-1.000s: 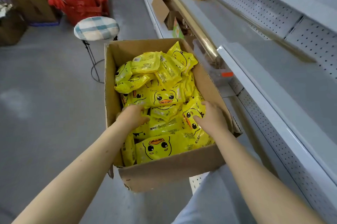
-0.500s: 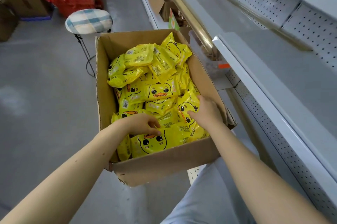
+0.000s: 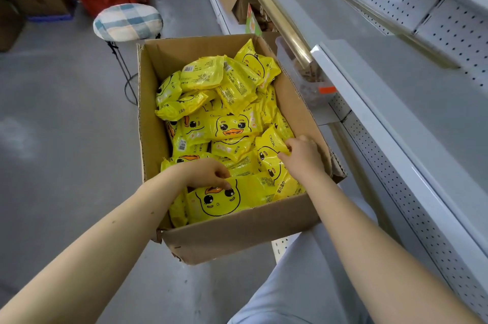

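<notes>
Bare white shelf (image 3: 396, 118) on the right, likely waiting for stock. Cardboard box (image 3: 237, 239) sits just beside it, within reach, full of yellow duck packs. Left hand (image 3: 206, 173): grip pinches the top edge of the front pack (image 3: 237, 202) at the near wall. Right hand (image 3: 303, 154): grip curls round the upright pack (image 3: 269, 154) by the right wall, probably to lift both out.
</notes>
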### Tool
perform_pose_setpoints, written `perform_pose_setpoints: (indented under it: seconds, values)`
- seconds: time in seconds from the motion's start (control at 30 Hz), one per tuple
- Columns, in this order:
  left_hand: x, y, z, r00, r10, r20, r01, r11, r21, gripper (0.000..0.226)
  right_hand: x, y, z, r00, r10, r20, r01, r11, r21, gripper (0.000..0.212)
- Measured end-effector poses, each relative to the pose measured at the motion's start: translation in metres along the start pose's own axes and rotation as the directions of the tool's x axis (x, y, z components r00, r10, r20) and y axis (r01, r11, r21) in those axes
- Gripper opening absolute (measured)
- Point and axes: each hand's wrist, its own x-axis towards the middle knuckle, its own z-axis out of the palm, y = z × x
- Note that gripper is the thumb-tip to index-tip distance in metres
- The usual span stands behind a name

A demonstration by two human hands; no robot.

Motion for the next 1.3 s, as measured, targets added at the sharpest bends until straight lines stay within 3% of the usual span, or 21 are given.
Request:
perform_pose_setpoints:
  seconds: [0.17,0.33,0.4,0.47,0.57,0.67,0.77,0.83,0.9,0.97,1.07,1.17,1.3]
  values:
    - [-0.003,-0.005,-0.010,0.979,-0.058,-0.196,0.038,0.994,-0.105,0.034,0.000,0.000,0.001,1.000,0.004,-0.018,-0.003,0.999,0.052,0.020]
    - [-0.006,-0.005,-0.017,0.833,-0.239,-0.498,0.086,0.947,-0.311,0.031,-0.003,-0.003,-0.002,0.993,-0.077,-0.095,0.090,0.986,0.139,0.011]
    - [-0.006,-0.005,-0.020,0.814,-0.317,-0.487,0.052,0.874,-0.482,0.030,-0.004,-0.003,-0.003,0.988,-0.090,-0.127,0.111,0.978,0.175,0.011]
    - [-0.006,-0.002,-0.018,0.851,-0.375,-0.367,0.047,0.751,-0.658,0.024,-0.005,-0.002,-0.004,0.987,-0.100,-0.125,0.121,0.977,0.178,0.014]
    - [-0.005,0.000,-0.012,0.901,-0.394,-0.180,0.178,0.716,-0.675,0.017,-0.006,-0.001,0.001,0.993,-0.108,-0.038,0.112,0.989,0.098,0.018]
    - [-0.003,-0.005,-0.007,0.903,-0.404,-0.150,0.284,0.820,-0.498,0.028,-0.007,0.000,0.002,0.996,-0.083,0.019,0.083,0.996,0.018,0.033]
    - [-0.002,-0.008,-0.002,0.847,-0.355,-0.396,0.353,0.932,-0.080,0.051,-0.007,-0.001,0.002,0.997,-0.060,0.042,0.063,0.994,-0.085,0.058]
    - [0.001,-0.010,0.001,0.818,-0.246,-0.520,0.310,0.950,0.038,0.067,-0.007,-0.003,0.004,0.998,-0.050,0.042,0.057,0.985,-0.163,0.064]
    - [0.004,-0.008,-0.003,0.806,-0.105,-0.583,0.257,0.949,0.185,0.056,-0.006,-0.004,0.006,0.998,-0.054,0.040,0.061,0.979,-0.195,0.060]
    - [0.009,-0.004,-0.009,0.843,0.034,-0.538,0.163,0.935,0.315,0.046,-0.004,-0.003,0.005,0.997,-0.060,0.042,0.067,0.981,-0.181,0.058]
    - [0.017,0.000,-0.013,0.924,0.186,-0.334,-0.022,0.899,0.438,0.062,-0.004,-0.002,0.002,0.996,-0.072,0.058,0.077,0.994,-0.079,0.060]
    - [0.025,0.002,-0.008,0.974,0.164,-0.159,-0.054,0.843,0.535,0.068,-0.005,-0.001,0.001,0.997,-0.066,0.036,0.063,0.996,0.070,0.064]
    - [0.023,-0.005,-0.007,0.950,0.123,-0.287,0.074,0.805,0.589,0.060,-0.003,0.002,0.003,0.999,-0.036,-0.006,0.036,0.990,0.139,0.057]
